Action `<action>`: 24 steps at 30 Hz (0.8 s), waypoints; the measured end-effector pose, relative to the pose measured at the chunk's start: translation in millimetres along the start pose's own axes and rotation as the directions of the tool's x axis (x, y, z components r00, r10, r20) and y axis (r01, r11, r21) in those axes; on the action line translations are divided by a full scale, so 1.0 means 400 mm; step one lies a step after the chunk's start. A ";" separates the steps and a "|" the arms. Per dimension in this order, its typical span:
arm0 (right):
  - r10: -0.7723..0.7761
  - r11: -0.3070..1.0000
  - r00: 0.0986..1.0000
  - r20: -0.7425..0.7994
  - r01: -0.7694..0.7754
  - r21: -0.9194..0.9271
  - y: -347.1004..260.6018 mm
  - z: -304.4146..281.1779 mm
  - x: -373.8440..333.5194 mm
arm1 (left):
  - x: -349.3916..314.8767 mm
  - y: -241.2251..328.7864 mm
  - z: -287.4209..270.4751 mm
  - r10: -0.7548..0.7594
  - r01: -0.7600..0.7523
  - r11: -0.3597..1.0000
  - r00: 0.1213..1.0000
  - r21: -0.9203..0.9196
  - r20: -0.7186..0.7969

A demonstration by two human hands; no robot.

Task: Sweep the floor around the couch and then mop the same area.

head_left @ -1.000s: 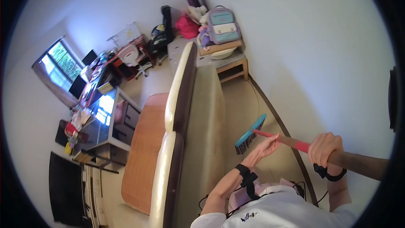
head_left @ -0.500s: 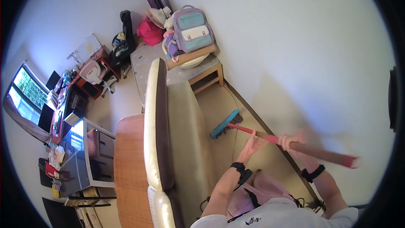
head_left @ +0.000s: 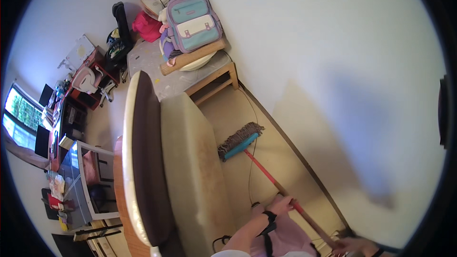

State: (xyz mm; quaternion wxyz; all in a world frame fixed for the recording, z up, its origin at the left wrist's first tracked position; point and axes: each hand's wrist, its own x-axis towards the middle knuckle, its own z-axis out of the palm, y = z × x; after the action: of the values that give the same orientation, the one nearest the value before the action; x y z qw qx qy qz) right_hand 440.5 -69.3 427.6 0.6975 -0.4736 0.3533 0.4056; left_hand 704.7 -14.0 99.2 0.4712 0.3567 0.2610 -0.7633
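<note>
A mop stretches from the floor beside the sofa back to my body. Its blue head (head_left: 242, 146) lies on the floor with the grey-brown strands on the far side. The mop handle (head_left: 264, 171) is red near the head and brown further back. My left hand (head_left: 284, 204) is closed round the middle of the handle. Close to the lower edge, my right hand (head_left: 356, 246) grips the handle near its end. A black band shows on my left wrist (head_left: 269, 215).
A pale sofa (head_left: 190, 157) runs along the left of the floor strip; the wall (head_left: 342, 66) rises on the right. A low wooden-framed platform (head_left: 214, 78) carries a backpack (head_left: 194, 19). A thin cable (head_left: 252, 176) crosses the floor. Desks and a chair (head_left: 85, 81) stand further left.
Both hands have drawn the handle down and toward my body. The mop head has turned and slid slightly left and nearer, its strands now facing away. The view has shifted right.
</note>
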 end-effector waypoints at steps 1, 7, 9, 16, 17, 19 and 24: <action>-0.058 0.998 0.982 -0.178 0.063 0.022 0.039 0.016 0.000 | 0.012 -0.007 0.012 -0.024 0.038 0.989 0.995 0.146 -0.096; -0.075 0.997 0.860 -0.505 0.082 -0.009 0.044 0.077 0.065 | 0.052 0.040 -0.026 -0.008 0.070 0.913 0.988 0.402 -0.155; -0.146 0.987 0.806 -0.573 0.082 -0.136 0.061 0.065 0.064 | 0.045 0.026 0.030 0.047 0.105 0.766 0.975 0.635 -0.218; -0.069 0.997 0.830 -0.554 0.049 -0.051 0.013 0.002 0.095 | 0.072 0.132 0.034 0.061 0.037 0.719 0.991 0.694 -0.116; -0.064 0.996 0.842 -0.535 0.021 -0.085 -0.033 -0.027 0.103 | 0.065 0.166 0.046 0.086 0.025 0.695 0.989 0.719 -0.118; -0.034 0.993 0.867 -0.497 -0.025 -0.111 -0.092 -0.059 0.133 | 0.020 0.270 0.096 0.109 0.014 0.683 0.987 0.730 -0.121; -0.021 0.999 0.877 -0.480 0.033 0.016 -0.271 -0.130 0.235 | 0.014 0.467 0.105 0.258 -0.126 0.660 0.964 0.741 -0.066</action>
State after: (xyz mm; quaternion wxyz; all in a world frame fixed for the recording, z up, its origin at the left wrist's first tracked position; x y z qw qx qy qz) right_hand 571.8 -121.0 370.1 0.5995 -0.5556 0.5131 0.2619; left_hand 859.5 -126.3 108.6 0.3444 0.6024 -0.0662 -0.7170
